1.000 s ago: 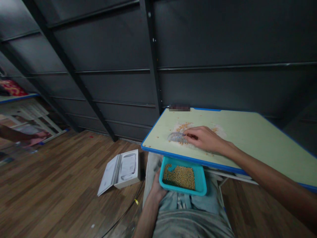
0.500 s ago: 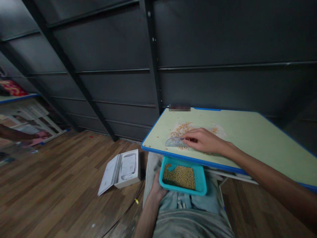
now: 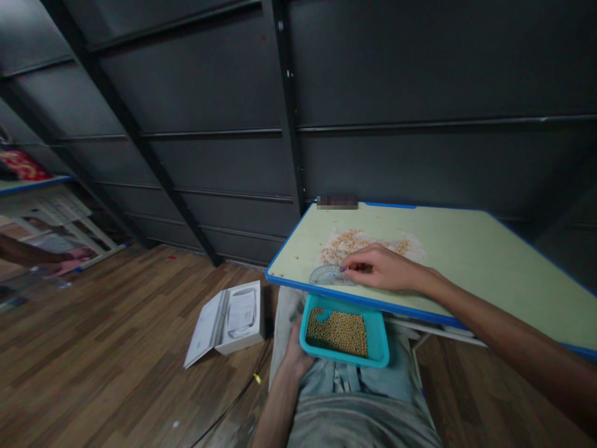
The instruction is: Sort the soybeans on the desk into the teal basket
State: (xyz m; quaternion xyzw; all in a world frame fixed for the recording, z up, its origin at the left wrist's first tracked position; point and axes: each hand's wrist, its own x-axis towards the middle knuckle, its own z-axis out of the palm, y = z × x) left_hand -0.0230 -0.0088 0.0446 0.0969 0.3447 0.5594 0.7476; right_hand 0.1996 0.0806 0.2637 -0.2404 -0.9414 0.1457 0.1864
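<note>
My right hand point(image 3: 375, 267) pinches a clear plastic protractor point(image 3: 326, 274) between thumb and fingers, low over the tabletop close to its front edge. Just beyond it, small tan and orange beads or dried peas point(image 3: 347, 242) lie scattered on a pale powdery patch. My left hand point(image 3: 296, 351) grips the left side of a turquoise plastic tray point(image 3: 380, 348), which is at my lap right under the table's front edge. Round tan pellets point(image 3: 342, 333), like dried peas, cover much of the tray's bottom. The left fingers are partly hidden beneath the tray.
The pale green table point(image 3: 466, 249) has a blue rim. An open white box point(image 3: 240, 317) stands on the wooden floor at left, near a black cable point(image 3: 242, 392). Another person's arm point(image 3: 32, 251) reaches low by a second table. A dark panelled wall point(image 3: 224, 93) rises behind.
My right hand has drawn the protractor slightly toward me, to the table's front edge. The tray and my left hand have stayed in place.
</note>
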